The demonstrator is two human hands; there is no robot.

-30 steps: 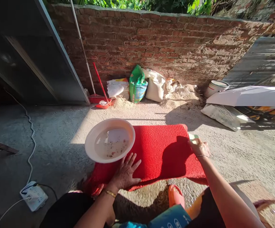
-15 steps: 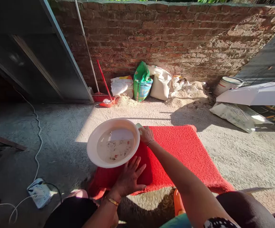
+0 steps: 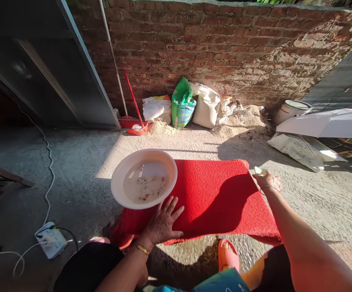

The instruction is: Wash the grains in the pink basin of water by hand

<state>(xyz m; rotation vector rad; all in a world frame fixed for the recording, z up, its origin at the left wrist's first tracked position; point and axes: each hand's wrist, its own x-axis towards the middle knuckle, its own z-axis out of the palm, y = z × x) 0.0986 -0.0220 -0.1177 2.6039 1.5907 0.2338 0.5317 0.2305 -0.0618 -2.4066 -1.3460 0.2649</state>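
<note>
My left hand [image 3: 163, 221] lies flat on the red fleecy cloth [image 3: 212, 182], fingers spread, its fingertips close to the rim of the basin. At the cloth's far right corner, my right hand [image 3: 267, 181] is closed around a small pale green block-like thing [image 3: 259, 170]; my fingers hide most of it, so its kind is unclear. A pale wide basin [image 3: 118, 194] rests on the left part of the cloth. It holds water with dark specks and a few reddish bits. The cloth drapes over a low, flat support that is hidden.
Behind stand a green sack [image 3: 182, 105], a white sack [image 3: 206, 107], a red dustpan [image 3: 137, 129] and a brick wall [image 3: 209, 48]. A white bucket [image 3: 294, 109] is at right. At left lie a power strip [image 3: 51, 240] and cable. An orange slipper [image 3: 228, 256] is below the cloth.
My right hand has swept from beside the basin to the cloth's right edge, still holding the pale green thing. My left hand stays nearly in place.
</note>
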